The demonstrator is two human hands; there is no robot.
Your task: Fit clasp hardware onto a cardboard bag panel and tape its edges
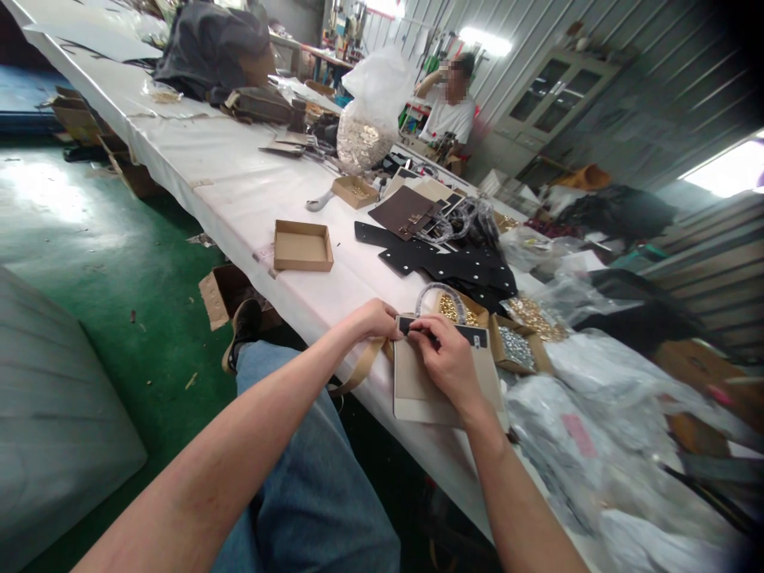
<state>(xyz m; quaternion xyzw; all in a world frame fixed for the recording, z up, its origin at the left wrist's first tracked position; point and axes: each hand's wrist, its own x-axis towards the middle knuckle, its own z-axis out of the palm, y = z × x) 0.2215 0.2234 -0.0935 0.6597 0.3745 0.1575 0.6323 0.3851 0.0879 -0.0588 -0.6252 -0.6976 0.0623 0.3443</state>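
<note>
Black trim (469, 334) on a beige handbag (411, 390) is pinched by the left hand (379, 320) and right hand (442, 350), while gold fittings (449, 309) alongside could be spilled by a snagging handle (440, 287).

The light is fairly bright but uneven. A lamp (486, 40) on the far wall (411, 36) burns out to white, as does another at the top edge; at the right a blown-out panel (725, 169) glares, lamp or window I cannot tell. The floor (44, 199) throws back a broad white patch, and the table (227, 191) looks washed pale. Beneath it lies deep shadow. Plastic bags (567, 414) catch scattered highlights. Around the fingers (425, 322) small detail is soft. The right side smears into blur, the wide lens tilts and stretches the edges, black fills the upper right corner, and coarse pixels mask part of a distant person (454, 115).
</note>
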